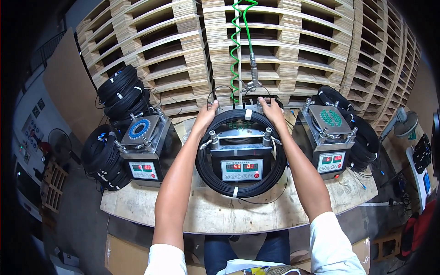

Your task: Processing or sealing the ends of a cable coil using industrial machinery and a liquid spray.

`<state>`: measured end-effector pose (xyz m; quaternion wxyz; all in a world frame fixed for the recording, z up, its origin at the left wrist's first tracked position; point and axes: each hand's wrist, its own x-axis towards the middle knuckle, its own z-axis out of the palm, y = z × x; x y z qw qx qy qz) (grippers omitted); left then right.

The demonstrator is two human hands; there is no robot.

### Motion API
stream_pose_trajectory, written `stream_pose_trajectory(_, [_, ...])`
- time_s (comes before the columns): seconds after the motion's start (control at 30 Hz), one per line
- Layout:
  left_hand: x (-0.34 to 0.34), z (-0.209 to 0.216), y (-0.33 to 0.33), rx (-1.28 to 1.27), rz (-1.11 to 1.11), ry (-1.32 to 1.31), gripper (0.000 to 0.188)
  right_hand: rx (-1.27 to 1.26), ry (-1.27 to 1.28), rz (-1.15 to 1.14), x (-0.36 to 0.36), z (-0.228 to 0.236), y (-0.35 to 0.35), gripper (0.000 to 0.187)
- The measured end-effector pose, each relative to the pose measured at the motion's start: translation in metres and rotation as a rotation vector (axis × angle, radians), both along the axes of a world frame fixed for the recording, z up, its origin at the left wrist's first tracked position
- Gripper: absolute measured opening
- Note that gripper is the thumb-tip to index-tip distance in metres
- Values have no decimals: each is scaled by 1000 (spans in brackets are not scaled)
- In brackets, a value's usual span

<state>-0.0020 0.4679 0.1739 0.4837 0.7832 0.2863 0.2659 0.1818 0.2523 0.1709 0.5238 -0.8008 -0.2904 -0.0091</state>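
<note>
A coil of black cable (200, 160), bound with white ties, hangs around the front of the middle polishing machine (241, 153), whose lit display shows inside the loop. My left hand (207, 116) is at the machine's far left corner, thumb up and fingers curled out of sight. At the far right corner, my right hand (273, 112) is closed in a like way. Thin black cable loops rise beside both hands, but what the fingers grip is hidden. Behind the coil's upper part, green-tipped connectors (238, 124) partly show on the machine's top.
Similar machines stand left (143, 151) and right (327, 142) on the wooden table (220, 215), one with a blue ring of connectors, the other with green ones. More black cable coils (105, 156) are piled beside them. Behind, wooden pallets (275, 41) are stacked, with a green air hose (248, 32) hanging.
</note>
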Motion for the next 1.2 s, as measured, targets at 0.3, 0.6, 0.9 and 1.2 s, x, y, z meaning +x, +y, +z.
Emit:
stream_pose_trajectory(0.3, [-4,-1,8,18,6,-3,78,75,-92,-93,-4,-3,4,56])
stream_pose_trajectory(0.6, [-11,5,-3,-82,-53,-18,68,-20,-67,-147,-11,1,2,55])
stream_pose_trajectory(0.9, [-13,4,-1,-48,-20,-65,67,-42,-4,-74,-15,5,2,63])
stream_pose_trajectory(1.2, [-25,10,-8,-30,-22,-56,60,556,623,337,-23,29,-16,73])
